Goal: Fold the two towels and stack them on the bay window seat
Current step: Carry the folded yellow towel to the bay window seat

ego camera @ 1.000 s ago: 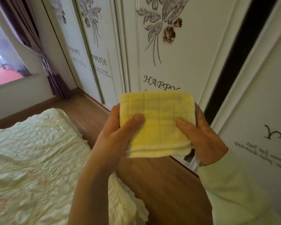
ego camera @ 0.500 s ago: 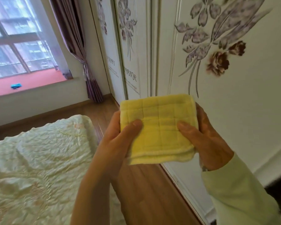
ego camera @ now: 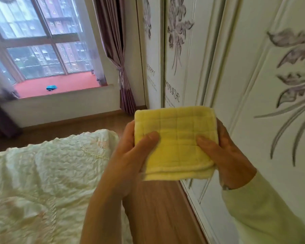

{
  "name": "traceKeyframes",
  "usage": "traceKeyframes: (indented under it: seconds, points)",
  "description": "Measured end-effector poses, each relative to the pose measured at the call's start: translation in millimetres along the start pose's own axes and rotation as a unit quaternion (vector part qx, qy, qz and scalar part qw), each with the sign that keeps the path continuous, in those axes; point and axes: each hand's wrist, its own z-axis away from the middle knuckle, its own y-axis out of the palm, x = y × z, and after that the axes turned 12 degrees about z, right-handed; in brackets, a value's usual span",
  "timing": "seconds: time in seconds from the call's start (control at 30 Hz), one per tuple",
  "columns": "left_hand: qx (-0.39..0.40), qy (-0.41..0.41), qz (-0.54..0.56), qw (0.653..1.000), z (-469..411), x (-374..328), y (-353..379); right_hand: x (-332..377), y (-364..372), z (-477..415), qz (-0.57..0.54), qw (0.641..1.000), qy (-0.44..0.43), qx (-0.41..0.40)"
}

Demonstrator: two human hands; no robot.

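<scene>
The view has turned toward the bay window seat (ego camera: 60, 86); both the left hand (ego camera: 130, 155) and the right hand (ego camera: 225, 155) grip the folded yellow towel (ego camera: 176, 143). Keep the layers pinched flat while carrying.

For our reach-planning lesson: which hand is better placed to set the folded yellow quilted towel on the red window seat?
Probably the left hand: it grips the folded yellow towel on the side nearer the red window seat, while the right hand is beside the white wardrobe.

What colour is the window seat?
Red, seen in the head view: window seat.
</scene>
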Motion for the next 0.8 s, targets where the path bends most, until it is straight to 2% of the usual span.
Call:
traceKeyframes:
  seconds: [0.33,0.8]
  points:
    - [-0.046,0.010,0.000,0.999,-216,-10,-103,-27,74,-241,-0.011,0.999,-0.020,0.036]
    - [-0.175,0.027,-0.025,0.984,-507,2,-231,-93,177,-584,-0.032,0.989,-0.012,0.146]
